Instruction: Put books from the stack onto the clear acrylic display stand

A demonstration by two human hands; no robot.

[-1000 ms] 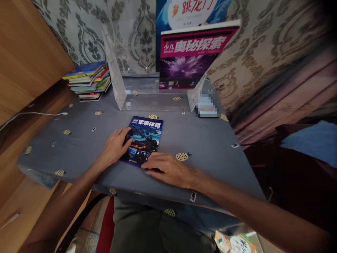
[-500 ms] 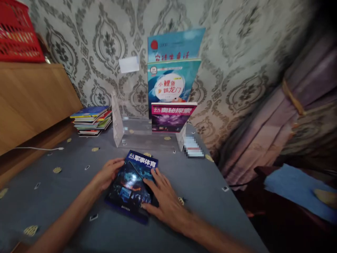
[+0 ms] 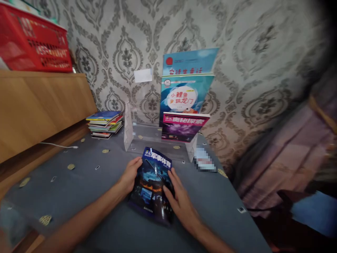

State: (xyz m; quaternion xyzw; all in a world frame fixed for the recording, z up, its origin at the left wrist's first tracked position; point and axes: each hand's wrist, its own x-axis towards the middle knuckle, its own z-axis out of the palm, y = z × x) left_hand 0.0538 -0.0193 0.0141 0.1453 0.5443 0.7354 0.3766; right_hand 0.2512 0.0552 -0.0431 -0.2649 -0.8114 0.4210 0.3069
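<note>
The left hand (image 3: 131, 175) grips the 军事体育 book (image 3: 151, 186) by the upper part of its left edge, fingers closed on it. The right hand (image 3: 183, 202) holds the right edge, its thumb laid on the cover. The book is tilted between the two hands in front of the display stand, its glossy cover bowed; whether its lower edge touches the tablecloth (image 3: 86, 179) I cannot fairly tell. Small 少儿 lettering precedes the white title, above a dark blue scene with an orange band of flame; the line at the foot is too small to read.

Just beyond stands a clear display stand (image 3: 128, 130). At its right side, one behind another, are a magenta-and-purple book (image 3: 180, 130) marked 少儿 and 奥秘探索, a blue 小鲤鱼跳龙门 book (image 3: 184, 95), and a taller 安徒生童话 book (image 3: 191, 63).

A pixelated item (image 3: 205, 160) lies just right of the stand. To the left are a stack of books (image 3: 105, 124) and a white cable (image 3: 59, 144). Farther left, a red basket (image 3: 37, 42) sits on a wooden cabinet (image 3: 44, 109). A white slip (image 3: 143, 75) appears against the patterned wallpaper (image 3: 244, 105).
</note>
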